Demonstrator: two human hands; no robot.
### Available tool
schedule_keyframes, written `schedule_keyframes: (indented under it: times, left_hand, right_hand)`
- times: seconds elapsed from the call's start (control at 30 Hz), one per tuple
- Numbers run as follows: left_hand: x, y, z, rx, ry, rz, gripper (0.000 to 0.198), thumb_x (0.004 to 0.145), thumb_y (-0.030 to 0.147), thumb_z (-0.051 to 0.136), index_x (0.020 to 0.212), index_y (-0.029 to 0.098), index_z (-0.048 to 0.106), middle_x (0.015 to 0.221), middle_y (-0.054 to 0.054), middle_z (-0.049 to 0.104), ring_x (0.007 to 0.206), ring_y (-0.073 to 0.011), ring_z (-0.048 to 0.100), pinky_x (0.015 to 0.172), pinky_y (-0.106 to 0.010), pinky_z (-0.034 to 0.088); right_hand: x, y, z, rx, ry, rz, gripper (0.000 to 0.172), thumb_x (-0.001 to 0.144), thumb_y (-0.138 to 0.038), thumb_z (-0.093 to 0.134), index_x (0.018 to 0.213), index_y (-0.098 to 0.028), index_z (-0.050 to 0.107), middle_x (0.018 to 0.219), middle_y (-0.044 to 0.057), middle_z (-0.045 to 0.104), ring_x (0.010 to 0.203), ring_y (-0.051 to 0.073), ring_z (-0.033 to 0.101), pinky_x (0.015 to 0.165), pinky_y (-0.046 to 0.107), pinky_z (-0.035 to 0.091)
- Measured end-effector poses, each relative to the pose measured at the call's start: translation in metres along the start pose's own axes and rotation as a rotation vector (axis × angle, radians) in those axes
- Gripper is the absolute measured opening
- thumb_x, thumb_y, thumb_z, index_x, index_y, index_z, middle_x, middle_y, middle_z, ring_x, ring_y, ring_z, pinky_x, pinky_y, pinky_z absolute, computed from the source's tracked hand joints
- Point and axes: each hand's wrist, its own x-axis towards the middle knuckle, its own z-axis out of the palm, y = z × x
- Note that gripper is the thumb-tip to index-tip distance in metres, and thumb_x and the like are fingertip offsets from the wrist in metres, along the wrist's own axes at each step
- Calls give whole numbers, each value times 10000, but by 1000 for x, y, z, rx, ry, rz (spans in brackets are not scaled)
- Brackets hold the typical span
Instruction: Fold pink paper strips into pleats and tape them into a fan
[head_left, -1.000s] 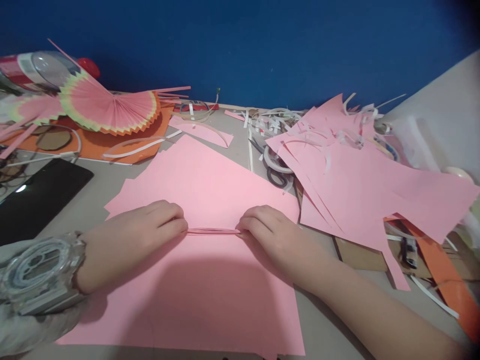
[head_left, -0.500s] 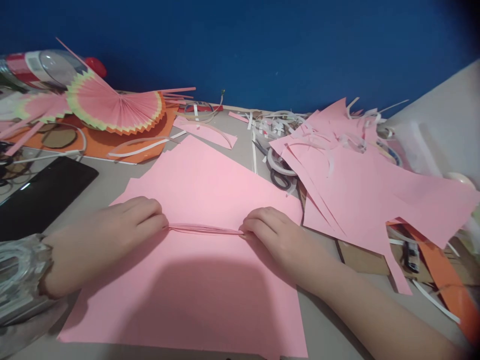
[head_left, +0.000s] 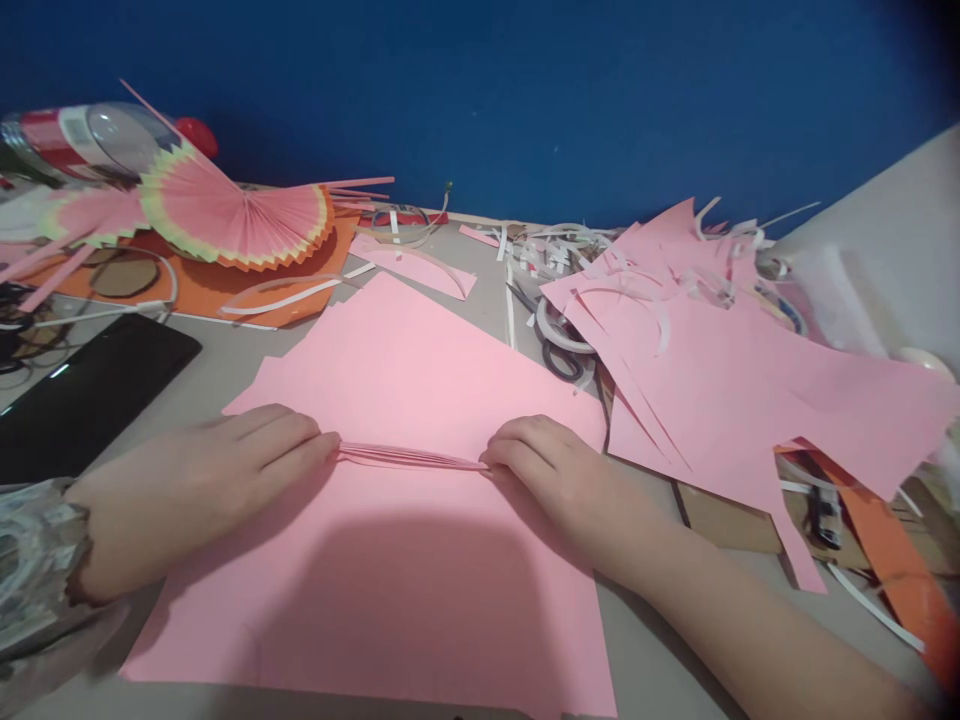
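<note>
A narrow bundle of accordion-pleated pink paper runs crosswise between my two hands. At its left end, my left hand pinches the folds between thumb and fingers. My right hand closes over the other end, its fingertips curled down on the pleats. Pink paper sheets lie flat beneath the bundle and both hands. The fold edges show as several thin, stacked lines, slightly spread at the left. Whether the pleated piece is joined to the sheet below, I cannot tell.
Paper fans rest on an orange sheet at back left, near a bottle. A black phone lies left. To the right are cut pink sheets, scissors, white strips and cardboard.
My left hand has shifted its hold, its fingers now straighter. The pleats at the left end look more fanned. My right hand has stayed in place.
</note>
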Motion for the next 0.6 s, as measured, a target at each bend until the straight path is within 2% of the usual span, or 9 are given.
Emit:
schedule_keyframes:
  times: [0.07, 0.13, 0.23, 0.4, 0.6]
  left_hand:
    - [2, -3, -2, 17, -35, 17, 404, 862, -3, 297, 1121, 178, 550, 1042, -64, 588, 950, -207, 535, 847, -370, 404]
    - [7, -6, -3, 21, -33, -20, 243, 914, 139, 376, 1069, 178, 560, 1033, -60, 569, 938, -205, 530, 847, -366, 405]
    - [12, -8, 0, 21, -38, -82, 150, 905, 279, 471, 976, 177, 554, 979, -48, 548, 894, -207, 518, 819, -378, 410]
    - [12, -13, 5, 24, -21, -22, 101, 909, 216, 476, 901, 159, 560, 906, -34, 559, 853, -183, 491, 786, -356, 411]
    - [11, -20, 5, 74, -59, 89, 244, 930, 128, 379, 880, 175, 613, 924, -35, 596, 871, -170, 497, 820, -344, 412]
  right_hand:
    - [0, 0, 0, 2, -4, 4, 130, 908, -131, 434, 942, -128, 558, 913, 99, 576, 875, 205, 512, 744, 367, 466]
    - [0, 0, -1, 1, -7, 8, 129, 907, -129, 434, 942, -130, 559, 918, 100, 575, 878, 207, 512, 746, 369, 466]
    - [0, -1, -1, 5, -10, 8, 131, 906, -129, 437, 943, -125, 563, 923, 97, 574, 883, 206, 512, 751, 365, 467]
    - [0, 0, 0, 12, -18, 17, 135, 907, -136, 436, 942, -128, 567, 931, 96, 576, 889, 205, 517, 747, 358, 470]
    - [-1, 1, 0, 5, -14, 11, 123, 888, -119, 461, 948, -122, 569, 938, 93, 571, 895, 202, 515, 761, 348, 467]
